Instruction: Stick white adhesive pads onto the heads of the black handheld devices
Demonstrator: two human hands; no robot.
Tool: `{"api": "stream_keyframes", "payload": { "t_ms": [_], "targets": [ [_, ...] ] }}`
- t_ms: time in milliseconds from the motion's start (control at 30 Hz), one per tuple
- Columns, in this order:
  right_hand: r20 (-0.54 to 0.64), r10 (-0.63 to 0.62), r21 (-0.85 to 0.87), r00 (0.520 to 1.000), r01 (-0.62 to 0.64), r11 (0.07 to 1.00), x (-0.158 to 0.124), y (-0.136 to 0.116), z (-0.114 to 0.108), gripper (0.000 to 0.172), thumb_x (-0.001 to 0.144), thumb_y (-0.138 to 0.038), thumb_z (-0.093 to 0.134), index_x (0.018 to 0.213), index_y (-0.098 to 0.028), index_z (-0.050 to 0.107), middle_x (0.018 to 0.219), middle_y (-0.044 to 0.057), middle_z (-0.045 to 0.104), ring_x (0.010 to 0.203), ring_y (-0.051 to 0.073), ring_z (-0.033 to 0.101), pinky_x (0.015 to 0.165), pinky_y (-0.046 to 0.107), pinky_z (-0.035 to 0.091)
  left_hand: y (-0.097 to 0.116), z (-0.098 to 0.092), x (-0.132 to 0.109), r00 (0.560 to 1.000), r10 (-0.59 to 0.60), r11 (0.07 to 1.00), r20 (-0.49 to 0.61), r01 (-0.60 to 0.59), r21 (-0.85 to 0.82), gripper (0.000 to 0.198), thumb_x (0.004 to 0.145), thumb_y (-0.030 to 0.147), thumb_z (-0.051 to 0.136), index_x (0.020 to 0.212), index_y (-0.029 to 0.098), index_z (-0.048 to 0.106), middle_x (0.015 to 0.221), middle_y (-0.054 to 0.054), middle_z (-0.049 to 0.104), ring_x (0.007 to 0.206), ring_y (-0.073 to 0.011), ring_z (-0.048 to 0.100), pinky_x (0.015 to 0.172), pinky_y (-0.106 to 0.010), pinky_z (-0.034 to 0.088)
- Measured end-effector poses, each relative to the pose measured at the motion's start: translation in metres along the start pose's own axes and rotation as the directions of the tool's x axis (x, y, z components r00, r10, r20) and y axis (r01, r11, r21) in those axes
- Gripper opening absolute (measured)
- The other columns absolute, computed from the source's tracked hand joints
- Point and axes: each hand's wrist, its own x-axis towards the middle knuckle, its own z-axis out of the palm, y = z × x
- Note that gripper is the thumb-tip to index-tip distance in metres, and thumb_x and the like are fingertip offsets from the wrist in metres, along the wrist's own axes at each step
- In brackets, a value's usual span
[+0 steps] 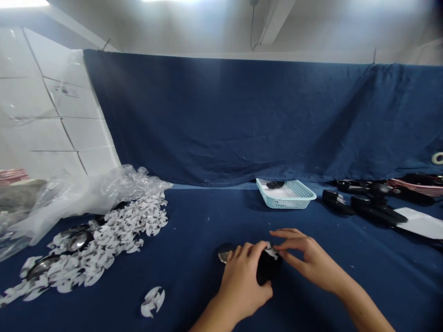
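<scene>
My left hand (240, 286) wraps around a black object (267, 267) on the blue cloth-covered table (194, 230). A round silver mesh disc (224, 253) shows beyond my left fingers, and I cannot tell whether it is joined to the black object. The fingertips of my right hand (306, 258) pinch at a small white scrap (272, 251) on top of the black object. Most of the object's shape is hidden by my hands.
A heap of white cut scraps (114, 235) lies at the left beside a crumpled clear plastic bag (104, 198). A light blue plastic basket (287, 196) holds a black item. Several black objects (370, 207) lie at the right. A blue curtain (221, 120) hangs behind.
</scene>
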Motion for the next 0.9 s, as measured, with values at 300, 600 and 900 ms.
{"api": "stream_keyframes", "payload": {
  "t_ms": [300, 600, 900],
  "targets": [
    [0.034, 0.053, -0.028, 0.998, -0.052, 0.998, -0.007, -0.002, -0.002, 0.028, 0.079, -0.012, 0.057, 0.093, -0.026, 0.076, 0.133, 0.007, 0.06, 0.128, 0.028, 0.049, 0.107, 0.052, 0.038, 0.001, -0.002, 0.008, 0.997, 0.05, 0.991, 0.065, -0.058, 0.119, 0.074, 0.059, 0.024, 0.061, 0.131, 0.031, 0.045, 0.114, -0.007, 0.056, 0.103, -0.032, 0.053, 0.092, -0.049, 0.043],
    [-0.007, 0.085, 0.009, 0.996, -0.085, 0.996, -0.021, 0.003, 0.009, 0.027, 0.083, -0.017, 0.059, 0.106, -0.025, 0.071, 0.142, 0.006, 0.052, 0.135, 0.027, 0.039, 0.112, 0.052, 0.032, 0.0, -0.003, 0.013, 0.993, 0.06, 0.99, 0.098, -0.071, 0.12, 0.075, 0.057, 0.024, 0.059, 0.13, 0.032, 0.044, 0.112, -0.007, 0.056, 0.101, -0.0319, 0.054, 0.086, -0.048, 0.047],
    [-0.003, 0.077, -0.08, 0.997, -0.077, 0.994, -0.029, -0.011, 0.019, 0.042, 0.08, -0.012, 0.056, 0.119, -0.026, 0.066, 0.149, 0.006, 0.043, 0.142, 0.029, 0.028, 0.113, 0.057, 0.028, -0.001, -0.005, 0.018, 0.991, 0.047, 0.99, 0.124, -0.063, 0.129, 0.079, 0.054, 0.024, 0.062, 0.131, 0.032, 0.043, 0.114, -0.008, 0.053, 0.099, -0.032, 0.056, 0.082, -0.046, 0.048]
  ]
}}
